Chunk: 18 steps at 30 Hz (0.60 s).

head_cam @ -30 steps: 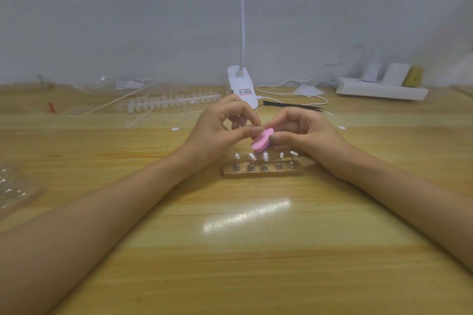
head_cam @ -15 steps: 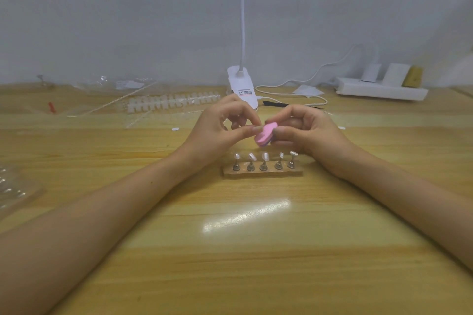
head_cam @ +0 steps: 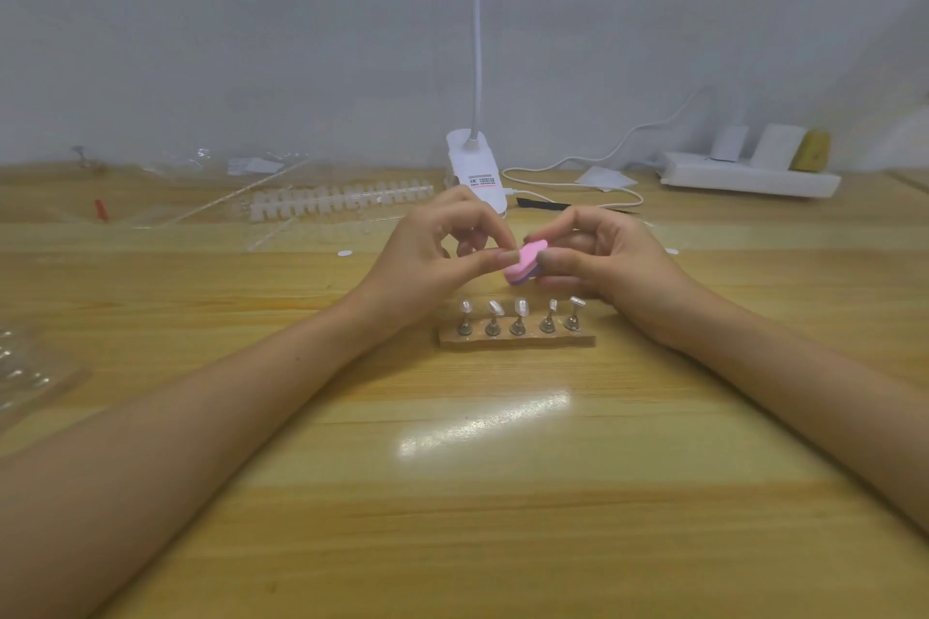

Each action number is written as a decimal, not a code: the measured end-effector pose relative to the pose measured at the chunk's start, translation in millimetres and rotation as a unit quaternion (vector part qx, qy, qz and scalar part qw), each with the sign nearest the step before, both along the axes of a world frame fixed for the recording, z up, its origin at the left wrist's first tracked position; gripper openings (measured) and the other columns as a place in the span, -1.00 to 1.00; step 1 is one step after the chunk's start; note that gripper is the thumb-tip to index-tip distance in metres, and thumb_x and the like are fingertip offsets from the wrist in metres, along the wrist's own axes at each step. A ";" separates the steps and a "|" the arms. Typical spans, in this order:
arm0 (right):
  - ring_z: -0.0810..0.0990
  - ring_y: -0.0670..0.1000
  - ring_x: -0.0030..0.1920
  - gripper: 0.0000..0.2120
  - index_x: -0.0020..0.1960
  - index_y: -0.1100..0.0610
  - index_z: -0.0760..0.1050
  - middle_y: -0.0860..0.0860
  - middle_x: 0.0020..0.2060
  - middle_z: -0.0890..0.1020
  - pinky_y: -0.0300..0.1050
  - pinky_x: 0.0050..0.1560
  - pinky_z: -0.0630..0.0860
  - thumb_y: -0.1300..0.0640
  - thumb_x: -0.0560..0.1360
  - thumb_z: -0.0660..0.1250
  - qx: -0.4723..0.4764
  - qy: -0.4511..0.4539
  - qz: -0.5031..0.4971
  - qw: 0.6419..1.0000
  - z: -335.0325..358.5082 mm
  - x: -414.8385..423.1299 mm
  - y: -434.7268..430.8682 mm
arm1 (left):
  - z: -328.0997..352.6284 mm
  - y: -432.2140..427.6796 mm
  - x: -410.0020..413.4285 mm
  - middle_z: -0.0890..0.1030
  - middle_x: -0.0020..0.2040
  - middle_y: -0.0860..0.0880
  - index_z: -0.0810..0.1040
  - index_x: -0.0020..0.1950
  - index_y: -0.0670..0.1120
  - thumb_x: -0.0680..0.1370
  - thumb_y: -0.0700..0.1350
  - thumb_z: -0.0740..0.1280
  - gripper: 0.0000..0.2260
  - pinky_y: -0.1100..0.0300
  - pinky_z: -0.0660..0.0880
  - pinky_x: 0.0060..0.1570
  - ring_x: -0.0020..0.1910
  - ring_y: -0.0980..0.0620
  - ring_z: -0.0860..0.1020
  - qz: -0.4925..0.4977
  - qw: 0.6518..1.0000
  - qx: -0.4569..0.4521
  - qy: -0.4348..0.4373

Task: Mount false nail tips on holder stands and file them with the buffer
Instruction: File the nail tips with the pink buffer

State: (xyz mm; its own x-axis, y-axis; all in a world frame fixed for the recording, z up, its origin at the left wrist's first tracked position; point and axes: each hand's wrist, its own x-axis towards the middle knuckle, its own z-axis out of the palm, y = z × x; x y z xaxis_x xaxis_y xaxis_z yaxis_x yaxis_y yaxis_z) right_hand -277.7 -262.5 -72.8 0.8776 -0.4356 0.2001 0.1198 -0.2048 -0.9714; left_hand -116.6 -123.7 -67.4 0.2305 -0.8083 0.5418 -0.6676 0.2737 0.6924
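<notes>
As both hands meet over the table (head_cam: pixel 502 493), the head view shows the right hand (head_cam: pixel 611 264) pinching the pink buffer (head_cam: pixel 525 260) between thumb and curled fingers, just behind and above the stands (head_cam: pixel 518 324). The left hand (head_cam: pixel 432 256) touches its left edge. The thumb and bent forefinger are closed together there, but what they hold, if anything, is too small to tell. Five stands line a wooden base (head_cam: pixel 518 343), each topped by a clear tip (head_cam: pixel 520 306). Behind them are a lamp clip (head_cam: pixel 475 166) and a power strip (head_cam: pixel 749 176).
</notes>
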 end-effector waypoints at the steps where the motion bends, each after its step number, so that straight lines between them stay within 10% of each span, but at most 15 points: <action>1: 0.73 0.15 0.03 -0.89 0.03 0.16 0.56 0.17 -0.04 0.74 -0.06 0.02 0.67 0.23 0.51 0.43 -0.017 0.005 0.008 1.000 -0.4 0.2 0.9 | 0.0 -0.3 0.6 0.44 -0.21 -0.08 0.66 -0.13 -0.15 0.47 -0.20 0.49 -0.96 0.29 0.37 -0.14 -0.25 0.03 0.40 0.002 1.000 -0.003 -0.001; 18: 0.73 0.09 -0.03 -0.87 0.01 0.16 0.56 0.16 -0.04 0.74 -0.13 -0.03 0.64 0.24 0.47 0.44 -0.025 0.002 0.016 1.000 -0.1 0.7 1.7 | -1.2 -1.5 0.6 0.44 -0.20 -0.07 0.66 -0.14 -0.11 0.45 -0.19 0.50 -0.95 0.38 0.36 -0.16 -0.25 0.06 0.40 -0.002 1.000 0.000 0.014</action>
State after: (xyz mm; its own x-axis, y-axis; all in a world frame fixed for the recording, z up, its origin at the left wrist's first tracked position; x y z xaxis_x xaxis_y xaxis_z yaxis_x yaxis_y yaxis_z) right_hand -277.0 -260.8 -72.9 0.8919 -0.3967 0.2172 0.1235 -0.2483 -0.9608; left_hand -115.9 -125.2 -68.6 0.2423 -0.8090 0.5356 -0.6468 0.2768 0.7107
